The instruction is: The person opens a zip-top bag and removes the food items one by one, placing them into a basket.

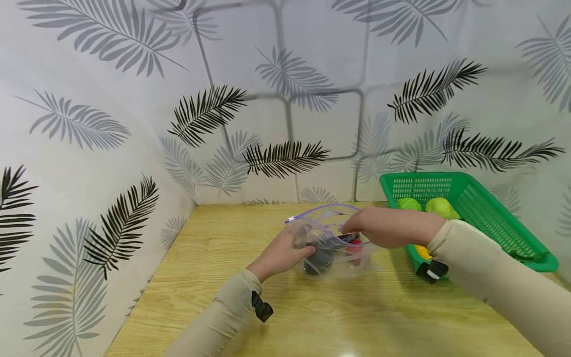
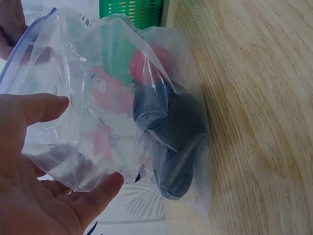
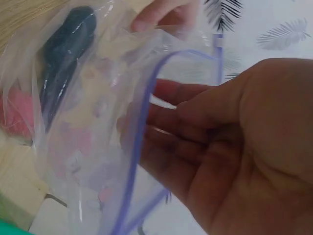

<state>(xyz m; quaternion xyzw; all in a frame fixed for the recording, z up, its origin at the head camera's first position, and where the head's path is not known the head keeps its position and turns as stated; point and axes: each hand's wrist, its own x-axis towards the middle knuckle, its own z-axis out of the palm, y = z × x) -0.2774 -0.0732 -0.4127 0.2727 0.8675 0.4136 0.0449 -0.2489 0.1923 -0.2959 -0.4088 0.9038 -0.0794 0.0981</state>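
A clear zip bag with a purple zip edge and white slider stands on the table, its mouth spread apart. Pink printed figures show on its plastic. At the bottom lie dark, smooth, elongated vegetable-like pieces and a round red piece. My left hand grips the bag's left side, thumb in front and fingers behind the plastic. My right hand reaches into the mouth from the right. In the right wrist view its fingers pass inside the purple edge, loosely bent, with nothing between them.
Right of the bag, a green plastic basket holds a light green round vegetable, a yellow-green piece and something yellow. A leaf-patterned cloth rises behind the wooden table. Each wrist carries a small black strap-on device.
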